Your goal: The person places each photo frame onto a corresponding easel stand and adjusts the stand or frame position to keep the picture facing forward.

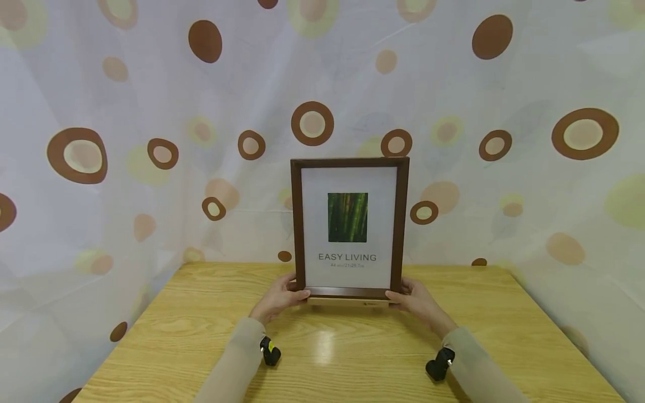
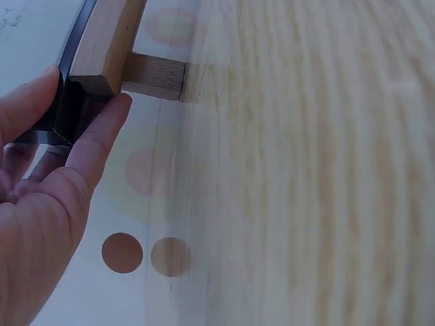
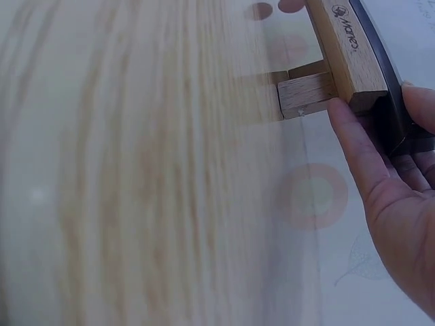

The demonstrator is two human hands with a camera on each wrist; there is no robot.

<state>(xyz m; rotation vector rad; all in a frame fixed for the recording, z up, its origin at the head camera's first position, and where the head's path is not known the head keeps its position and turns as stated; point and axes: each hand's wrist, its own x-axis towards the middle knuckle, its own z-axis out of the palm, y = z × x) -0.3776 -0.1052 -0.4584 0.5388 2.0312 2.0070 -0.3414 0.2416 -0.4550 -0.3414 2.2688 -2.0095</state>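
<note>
A dark brown picture frame [image 1: 347,292] stands upright near the back of the table, with a green bamboo picture [image 1: 347,218] and the words "EASY LIVING" inside. Its bottom edge sits on the ledge of a light wooden stand [image 1: 347,303]. My left hand [image 1: 279,298] grips the lower left corner, thumb on the front. At the lower right corner my right hand [image 1: 418,302] holds on in the same way. Both wrist views show an index fingertip at the end of the wooden ledge [image 2: 109,41], beside a short wooden foot [image 3: 306,94] that meets the table.
The wood-grain table [image 1: 201,336] extends toward me and to both sides. Behind it hangs a pale curtain [image 1: 353,73] printed with brown and beige circles, which also closes in the left and right sides. A black device [image 1: 270,351] is strapped at the left wrist, another [image 1: 439,365] at the right.
</note>
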